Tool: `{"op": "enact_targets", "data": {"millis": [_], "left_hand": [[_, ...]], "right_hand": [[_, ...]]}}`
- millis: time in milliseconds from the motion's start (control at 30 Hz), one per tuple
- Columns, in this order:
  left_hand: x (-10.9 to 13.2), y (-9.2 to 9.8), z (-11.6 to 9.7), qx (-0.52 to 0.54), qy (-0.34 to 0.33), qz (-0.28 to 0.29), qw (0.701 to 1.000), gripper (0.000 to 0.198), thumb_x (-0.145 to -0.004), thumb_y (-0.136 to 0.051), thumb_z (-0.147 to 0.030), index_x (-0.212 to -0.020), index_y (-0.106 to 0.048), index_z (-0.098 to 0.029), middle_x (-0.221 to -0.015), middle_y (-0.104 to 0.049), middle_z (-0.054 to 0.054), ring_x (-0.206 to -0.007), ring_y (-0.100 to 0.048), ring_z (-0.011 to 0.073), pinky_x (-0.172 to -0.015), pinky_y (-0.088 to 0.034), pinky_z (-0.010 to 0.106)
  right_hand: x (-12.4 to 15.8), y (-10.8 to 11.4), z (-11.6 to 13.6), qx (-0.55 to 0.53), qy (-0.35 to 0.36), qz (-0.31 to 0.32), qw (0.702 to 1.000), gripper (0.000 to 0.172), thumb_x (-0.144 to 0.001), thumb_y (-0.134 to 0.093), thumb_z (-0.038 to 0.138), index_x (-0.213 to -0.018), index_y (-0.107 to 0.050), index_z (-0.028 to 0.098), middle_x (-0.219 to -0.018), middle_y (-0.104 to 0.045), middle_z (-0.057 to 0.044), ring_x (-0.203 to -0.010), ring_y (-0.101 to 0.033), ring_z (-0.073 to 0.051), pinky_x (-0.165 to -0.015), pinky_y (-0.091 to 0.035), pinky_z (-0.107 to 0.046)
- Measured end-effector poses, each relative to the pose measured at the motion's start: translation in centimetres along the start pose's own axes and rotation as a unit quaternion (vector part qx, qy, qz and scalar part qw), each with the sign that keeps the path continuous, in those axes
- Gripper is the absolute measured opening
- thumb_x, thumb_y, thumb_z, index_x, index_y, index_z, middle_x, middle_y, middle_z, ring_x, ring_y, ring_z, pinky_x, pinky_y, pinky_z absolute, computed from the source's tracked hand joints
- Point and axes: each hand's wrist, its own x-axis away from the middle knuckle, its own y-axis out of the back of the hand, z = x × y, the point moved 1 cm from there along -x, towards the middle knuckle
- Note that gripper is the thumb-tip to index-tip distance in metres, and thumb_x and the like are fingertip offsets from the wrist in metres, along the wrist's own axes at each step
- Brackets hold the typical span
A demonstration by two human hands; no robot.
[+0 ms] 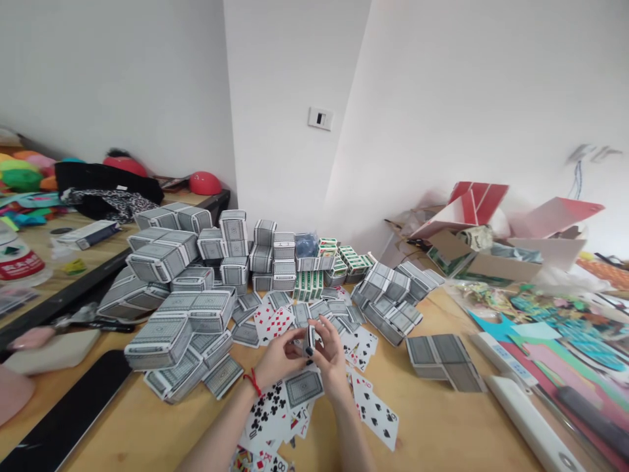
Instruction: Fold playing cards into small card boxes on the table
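Note:
My left hand (280,357) and my right hand (329,354) meet over the middle of the table, both closed around a folded playing card (309,337). It stands on edge between the fingertips, and its far side is hidden. A red cord circles my left wrist. Face-down on the table beneath my hands lies a grey-backed card (303,389). Loose face-up cards surround it, among them a ten of clubs (268,412) on the left and a six of spades (377,416) on the right. More loose cards (272,321) spread just beyond my fingers.
Blocks built from grey-backed cards are piled at the left (162,337) and back right (388,292). A flat card block (442,357) lies to the right. Green-and-white card boxes (308,286) stand at the back. A power strip (506,360) and an opened carton (506,267) occupy the right side.

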Motion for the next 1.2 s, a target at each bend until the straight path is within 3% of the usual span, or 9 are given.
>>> {"op": "enact_targets", "data": {"millis": [100, 267, 367, 500, 567, 667, 733, 833, 1200], "left_hand": [[0.1, 0.0, 0.0, -0.029, -0.005, -0.003, 1.0, 0.055, -0.062, -0.064, -0.016, -0.115, -0.05, -0.016, -0.103, -0.062, 0.009, -0.072, -0.061, 0.0135, -0.067, -0.051, 0.027], [0.4, 0.1, 0.0, -0.089, -0.018, -0.032, 0.995, 0.054, -0.063, -0.064, -0.019, -0.115, -0.05, -0.015, -0.093, -0.065, 0.006, -0.074, -0.061, 0.0145, -0.066, -0.052, 0.026], [0.4, 0.1, -0.2, -0.121, -0.025, -0.052, 0.991, 0.054, -0.063, -0.062, -0.018, -0.115, -0.049, -0.016, -0.095, -0.065, 0.006, -0.073, -0.062, 0.0139, -0.065, -0.054, 0.026], [0.4, 0.1, -0.4, -0.149, -0.049, -0.072, 0.985, 0.053, -0.064, -0.058, -0.015, -0.116, -0.049, -0.018, -0.103, -0.062, 0.006, -0.074, -0.063, 0.0133, -0.065, -0.055, 0.026], [0.5, 0.1, -0.5, -0.159, -0.069, -0.075, 0.982, 0.053, -0.064, -0.058, -0.014, -0.116, -0.049, -0.019, -0.107, -0.06, 0.007, -0.074, -0.063, 0.0129, -0.065, -0.056, 0.026], [0.5, 0.2, -0.2, -0.175, -0.091, -0.081, 0.977, 0.051, -0.065, -0.057, -0.014, -0.115, -0.049, -0.021, -0.11, -0.058, 0.007, -0.077, -0.063, 0.0134, -0.067, -0.056, 0.027], [0.4, 0.3, 0.0, -0.188, -0.094, -0.083, 0.974, 0.051, -0.066, -0.057, -0.014, -0.116, -0.048, -0.021, -0.111, -0.057, 0.007, -0.08, -0.063, 0.014, -0.069, -0.057, 0.028], [0.5, 0.4, 0.1, -0.2, -0.097, -0.08, 0.972, 0.053, -0.065, -0.056, -0.012, -0.116, -0.047, -0.021, -0.113, -0.056, 0.007, -0.081, -0.063, 0.0139, -0.07, -0.057, 0.028], [0.5, 0.6, 0.7, -0.24, -0.114, -0.07, 0.961, 0.058, -0.064, -0.056, -0.01, -0.119, -0.046, -0.027, -0.126, -0.046, 0.006, -0.086, -0.062, 0.0144, -0.073, -0.057, 0.03]], "right_hand": [[-0.2, 0.3, -0.4, 0.032, 0.004, 0.012, 0.999, 0.059, -0.07, -0.064, 0.032, -0.125, -0.042, 0.028, -0.123, -0.051, -0.008, -0.105, -0.051, -0.024, -0.087, -0.042, -0.038], [-0.4, 0.7, -0.3, 0.126, 0.01, 0.021, 0.992, 0.046, -0.068, -0.066, 0.03, -0.112, -0.058, 0.025, -0.123, -0.051, -0.007, -0.11, -0.046, -0.025, -0.087, -0.04, -0.035], [-0.3, 0.6, -0.3, 0.098, -0.01, 0.016, 0.995, 0.043, -0.069, -0.065, 0.032, -0.111, -0.059, 0.024, -0.117, -0.056, -0.007, -0.092, -0.054, -0.02, -0.078, -0.043, -0.031], [-0.3, 0.6, -0.5, 0.082, -0.051, -0.054, 0.994, 0.046, -0.072, -0.059, 0.04, -0.115, -0.057, 0.023, -0.096, -0.064, -0.005, -0.067, -0.054, -0.015, -0.062, -0.043, -0.027], [-0.5, 0.5, -0.8, 0.112, -0.049, -0.074, 0.99, 0.041, -0.07, -0.06, 0.042, -0.105, -0.063, 0.02, -0.089, -0.065, -0.005, -0.068, -0.053, -0.016, -0.06, -0.042, -0.026], [-0.9, 0.5, -1.5, 0.16, -0.038, -0.075, 0.984, 0.027, -0.07, -0.061, 0.041, -0.075, -0.069, 0.017, -0.069, -0.06, -0.002, -0.065, -0.05, -0.015, -0.06, -0.039, -0.024], [-1.1, 0.7, -2.1, 0.166, -0.05, -0.086, 0.981, 0.031, -0.071, -0.059, 0.043, -0.057, -0.064, 0.016, -0.055, -0.05, 0.001, -0.054, -0.044, -0.012, -0.053, -0.035, -0.023], [-1.1, 1.1, -3.0, 0.155, -0.08, -0.106, 0.979, 0.037, -0.07, -0.058, 0.047, -0.052, -0.058, 0.015, -0.047, -0.038, 0.005, -0.044, -0.032, -0.009, -0.044, -0.027, -0.022], [-0.8, 1.3, -3.3, 0.204, -0.082, -0.124, 0.968, 0.041, -0.073, -0.052, 0.049, -0.048, -0.046, 0.017, -0.046, -0.037, 0.004, -0.043, -0.033, -0.009, -0.041, -0.027, -0.021]]}}
